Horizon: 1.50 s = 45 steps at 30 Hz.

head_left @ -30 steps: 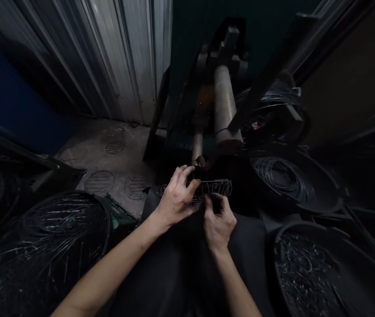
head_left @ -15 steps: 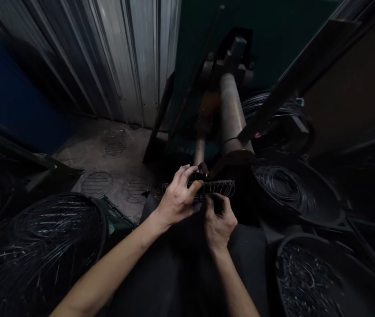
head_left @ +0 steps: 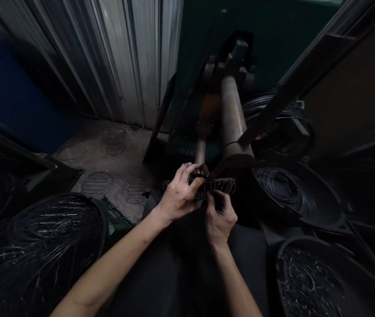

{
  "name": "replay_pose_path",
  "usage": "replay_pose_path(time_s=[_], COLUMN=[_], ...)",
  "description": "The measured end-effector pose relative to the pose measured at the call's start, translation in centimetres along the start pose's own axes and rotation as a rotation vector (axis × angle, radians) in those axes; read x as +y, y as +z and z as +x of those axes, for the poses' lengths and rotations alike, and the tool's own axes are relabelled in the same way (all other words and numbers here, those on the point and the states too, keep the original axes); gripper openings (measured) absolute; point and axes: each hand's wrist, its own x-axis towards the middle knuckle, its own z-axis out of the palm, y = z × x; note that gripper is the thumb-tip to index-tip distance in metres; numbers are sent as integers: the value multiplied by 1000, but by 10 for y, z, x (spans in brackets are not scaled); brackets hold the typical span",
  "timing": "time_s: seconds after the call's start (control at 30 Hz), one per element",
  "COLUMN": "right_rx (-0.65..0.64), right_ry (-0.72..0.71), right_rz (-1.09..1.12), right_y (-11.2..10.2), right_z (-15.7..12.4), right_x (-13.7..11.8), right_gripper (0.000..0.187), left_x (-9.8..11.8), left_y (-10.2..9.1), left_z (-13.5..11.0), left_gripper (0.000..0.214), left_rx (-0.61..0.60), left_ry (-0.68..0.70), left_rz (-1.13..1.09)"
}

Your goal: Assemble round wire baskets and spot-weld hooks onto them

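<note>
A wire rack [head_left: 224, 186], round-edged with thin cross wires, is held at the machine's lower electrode arm [head_left: 201, 149]. My left hand [head_left: 180, 190] curls over its left part, thumb and fingers closed around the wires near the arm's tip. At the rack's near side, my right hand [head_left: 220, 215] is closed in a pinch at the lower wires; whatever small piece may sit between its fingertips is hidden. Just above the rack, dark metal tips meet beside my left thumb. The thick metal cylinder [head_left: 233, 112] of the machine slants down behind the hands.
On the left stands a tub [head_left: 103, 220] full of thin wires. To the right are a basin with coiled wire [head_left: 280, 187] and a tub of small bent metal pieces [head_left: 306, 281]. Round wire grids [head_left: 96, 184] lie on the floor. A dark bar [head_left: 293, 79] crosses at upper right.
A small bright glint at the metal tips has gone. The rack and both hands stay in nearly the same place; the view has shifted slightly.
</note>
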Motion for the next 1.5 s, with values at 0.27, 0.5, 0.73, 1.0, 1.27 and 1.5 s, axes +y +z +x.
replay_pose_path(time_s=[0.27,0.5,0.73,1.0,1.27,1.5], right_rx=[27,8,26,55,-173,-661], right_ry=[-49,-41,84,401,278,154], right_rz=[11,47,-129,-349,-273,-245], right_y=[6,0,-101,-200,-177,-100], right_z=[-1,-1,-27,-51,-33,1], right_x=[3,0,18,42,38,38], right_gripper=[23,21,28,40,29,28], left_x=[-3,-5,-5,18,29,19], left_y=[2,4,2,-23,-66,-67], left_z=[0,1,4,-39,-129,-190], left_gripper=[45,46,49,48,32,20], left_rx=[22,43,57,-26,-10,63], left_ry=[13,43,51,237,365,453], left_rz=[57,99,83,53,42,150])
